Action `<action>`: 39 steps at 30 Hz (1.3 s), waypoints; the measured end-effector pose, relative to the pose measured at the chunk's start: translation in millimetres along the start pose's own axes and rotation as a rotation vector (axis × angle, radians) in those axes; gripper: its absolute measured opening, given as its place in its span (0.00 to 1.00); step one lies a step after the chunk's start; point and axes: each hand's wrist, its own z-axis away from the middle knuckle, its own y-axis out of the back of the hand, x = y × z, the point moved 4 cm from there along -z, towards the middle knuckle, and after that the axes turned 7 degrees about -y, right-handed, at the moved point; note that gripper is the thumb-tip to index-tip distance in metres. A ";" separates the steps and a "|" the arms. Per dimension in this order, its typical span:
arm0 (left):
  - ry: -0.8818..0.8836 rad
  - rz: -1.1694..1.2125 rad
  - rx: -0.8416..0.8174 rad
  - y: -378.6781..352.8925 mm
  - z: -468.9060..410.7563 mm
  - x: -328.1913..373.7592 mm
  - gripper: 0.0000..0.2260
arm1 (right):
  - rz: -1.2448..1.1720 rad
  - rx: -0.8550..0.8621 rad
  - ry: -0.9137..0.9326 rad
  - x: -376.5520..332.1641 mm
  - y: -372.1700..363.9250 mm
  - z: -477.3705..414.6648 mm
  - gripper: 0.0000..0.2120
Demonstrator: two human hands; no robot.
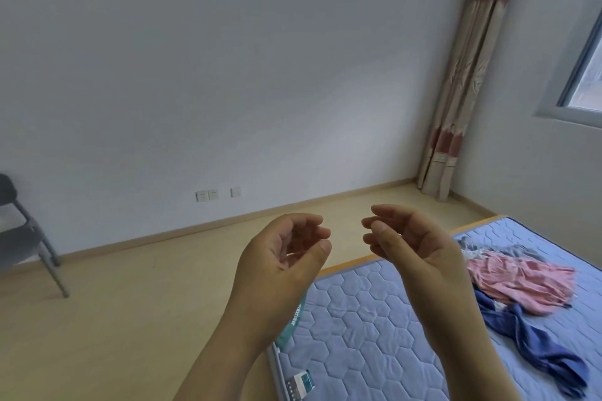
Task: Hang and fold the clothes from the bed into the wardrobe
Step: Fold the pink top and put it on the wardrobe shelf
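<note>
The left hand (286, 257) and right hand (407, 244) are raised side by side, fingers loosely curled, nothing gripped. The clothes (524, 286) (pink, blue and grey garments) are heaped on the quilted mattress (358, 319) at the right.

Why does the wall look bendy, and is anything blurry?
Head view: the wide lens bows the skirting board and curtain; daylight from the window is soft, with no glare; the left hand, right hand and clothes look slightly soft.

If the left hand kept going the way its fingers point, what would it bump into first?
Probably the right hand. The left hand is empty, its curled fingers aimed across the small gap at it. Nothing shows between them, though depth is hard to judge.
</note>
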 end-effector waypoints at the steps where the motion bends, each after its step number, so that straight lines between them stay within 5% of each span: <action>1: 0.002 0.006 -0.004 -1.5 -9.3 -5.0 0.10 | -0.002 0.003 -0.004 4.1 -0.3 -8.5 0.08; 39: 0.035 -0.028 -0.053 102.9 -403.8 -225.3 0.09 | 0.061 0.025 -0.075 160.7 -179.3 -404.6 0.07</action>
